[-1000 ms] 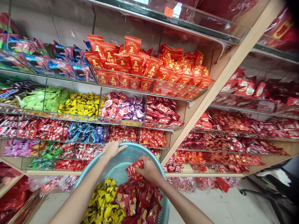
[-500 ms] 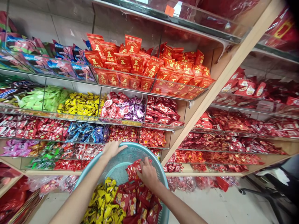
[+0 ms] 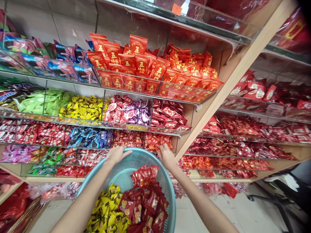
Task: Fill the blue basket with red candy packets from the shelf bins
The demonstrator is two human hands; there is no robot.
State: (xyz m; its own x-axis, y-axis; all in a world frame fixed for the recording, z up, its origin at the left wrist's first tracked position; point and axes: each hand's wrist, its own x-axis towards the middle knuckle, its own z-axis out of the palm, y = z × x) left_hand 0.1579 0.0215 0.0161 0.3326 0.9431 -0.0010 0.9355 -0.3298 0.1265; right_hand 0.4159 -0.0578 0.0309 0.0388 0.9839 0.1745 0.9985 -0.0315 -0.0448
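Observation:
My left hand [image 3: 118, 155] grips the far rim of a teal plastic basket [image 3: 173, 204]. Inside it, yellow-wrapped candies [image 3: 107, 208] fill the left side. Dark red candy packets [image 3: 145, 207] are heaped on the right, with brighter red packets [image 3: 145, 175] behind them. My right hand [image 3: 167, 158] is just beyond the basket's right rim, at the front of a shelf bin of orange-red wrapped candies [image 3: 155, 141]. Its fingers are apart and point toward those candies; nothing shows in them.
Shelves with clear front panels hold many candies, including large red packets [image 3: 141, 64], yellow candies [image 3: 85, 108] and green ones [image 3: 46, 102]. A wooden upright [image 3: 209, 119] slants up on the right. Bagged goods [image 3: 55, 191] lie beneath the shelves. A dark chair base [image 3: 274, 200] stands at right.
My right hand has left the red packets in the basket and moved up and right to the shelf bin. The left hand stays on the rim.

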